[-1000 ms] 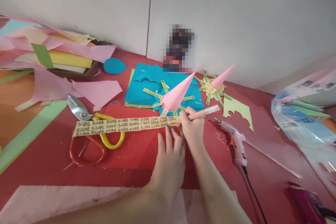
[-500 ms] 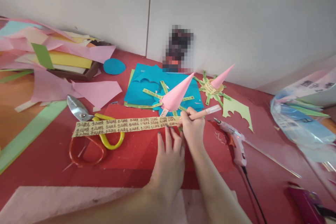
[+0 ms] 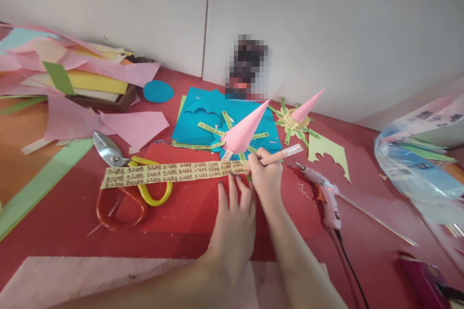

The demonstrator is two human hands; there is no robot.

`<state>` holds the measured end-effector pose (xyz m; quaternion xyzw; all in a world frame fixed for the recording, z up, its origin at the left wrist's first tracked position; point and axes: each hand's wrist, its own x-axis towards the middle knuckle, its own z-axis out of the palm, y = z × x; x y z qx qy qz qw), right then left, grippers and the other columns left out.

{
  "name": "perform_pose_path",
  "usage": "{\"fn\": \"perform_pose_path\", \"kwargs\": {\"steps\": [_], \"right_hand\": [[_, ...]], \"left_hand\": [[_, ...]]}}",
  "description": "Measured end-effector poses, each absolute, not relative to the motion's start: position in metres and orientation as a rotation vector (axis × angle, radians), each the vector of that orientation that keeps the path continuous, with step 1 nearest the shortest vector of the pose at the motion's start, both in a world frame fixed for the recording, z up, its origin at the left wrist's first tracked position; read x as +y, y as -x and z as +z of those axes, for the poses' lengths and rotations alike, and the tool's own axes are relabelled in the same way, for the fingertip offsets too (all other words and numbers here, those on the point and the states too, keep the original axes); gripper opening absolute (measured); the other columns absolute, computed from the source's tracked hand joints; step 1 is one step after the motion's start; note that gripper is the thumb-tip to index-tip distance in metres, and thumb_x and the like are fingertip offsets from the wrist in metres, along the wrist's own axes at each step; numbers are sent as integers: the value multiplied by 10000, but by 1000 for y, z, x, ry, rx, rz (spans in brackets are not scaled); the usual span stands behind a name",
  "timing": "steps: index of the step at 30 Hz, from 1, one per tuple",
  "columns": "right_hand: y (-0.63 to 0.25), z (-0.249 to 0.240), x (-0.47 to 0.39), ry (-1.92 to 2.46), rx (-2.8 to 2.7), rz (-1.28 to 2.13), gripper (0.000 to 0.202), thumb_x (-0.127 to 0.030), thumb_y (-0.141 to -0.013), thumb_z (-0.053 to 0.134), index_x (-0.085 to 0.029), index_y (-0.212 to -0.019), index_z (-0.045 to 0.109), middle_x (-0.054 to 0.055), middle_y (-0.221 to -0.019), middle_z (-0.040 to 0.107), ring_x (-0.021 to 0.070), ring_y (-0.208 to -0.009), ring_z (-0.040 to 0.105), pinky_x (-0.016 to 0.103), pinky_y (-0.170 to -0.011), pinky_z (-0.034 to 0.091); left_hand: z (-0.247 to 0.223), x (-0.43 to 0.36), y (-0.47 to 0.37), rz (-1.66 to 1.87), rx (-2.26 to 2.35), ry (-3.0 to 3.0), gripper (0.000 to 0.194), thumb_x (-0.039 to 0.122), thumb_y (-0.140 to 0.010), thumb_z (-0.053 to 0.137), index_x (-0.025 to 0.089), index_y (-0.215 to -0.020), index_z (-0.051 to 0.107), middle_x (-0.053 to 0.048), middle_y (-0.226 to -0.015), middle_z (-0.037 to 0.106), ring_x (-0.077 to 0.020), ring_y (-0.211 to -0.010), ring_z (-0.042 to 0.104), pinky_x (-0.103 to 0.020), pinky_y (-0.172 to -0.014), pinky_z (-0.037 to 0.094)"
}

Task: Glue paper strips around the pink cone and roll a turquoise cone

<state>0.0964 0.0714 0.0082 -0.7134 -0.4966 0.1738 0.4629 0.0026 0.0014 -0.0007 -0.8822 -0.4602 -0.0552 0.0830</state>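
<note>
My right hand (image 3: 266,174) is closed around a pen (image 3: 281,155) whose tip end meets the right end of a yellow paper strip (image 3: 174,174). Rows of handwritten characters cover the strip. My left hand (image 3: 234,219) lies flat, fingers spread, with its fingertips on the strip's lower edge. Under the strip are scissors (image 3: 154,198) with yellow and red handles, and a red sheet (image 3: 174,217). Just beyond the strip, a pink paper cone (image 3: 243,131) leans on a blue flower shape with written yellow-green strips around it.
A pink glue gun (image 3: 328,198) with a black cord lies at right, near a scalloped green paper scrap (image 3: 328,152). Behind stands a second pink cone (image 3: 308,106). Paper scraps fill a brown tray (image 3: 108,102) at left; a plastic bag (image 3: 409,159) is far right.
Almost nothing differs. Both hands stay in place on the strip, and the pen has shifted only very slightly.
</note>
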Motion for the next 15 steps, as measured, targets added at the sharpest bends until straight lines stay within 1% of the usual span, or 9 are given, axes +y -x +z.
{"fn": "perform_pose_path", "kwargs": {"steps": [7, 15], "right_hand": [[-97, 7, 72, 1751, -1162, 454, 241, -219, -732, 465, -212, -517, 359, -84, -408, 422, 83, -388, 385, 202, -442, 310], [-96, 9, 72, 1757, -1230, 423, 277, -190, -712, 475, -208, -486, 316, -84, -381, 402, 83, -405, 395, 199, -468, 319]], "left_hand": [[-1, 1, -3, -176, -1372, 2647, 507, 269, -764, 454, 76, -1231, 505, -205, -1237, 497, -397, -1198, 397, -531, -945, 367], [-2, 1, -3, -214, -1375, 2647, 500, 256, -766, 454, 68, -1225, 509, -211, -1233, 498, -403, -1197, 396, -533, -934, 377]]}}
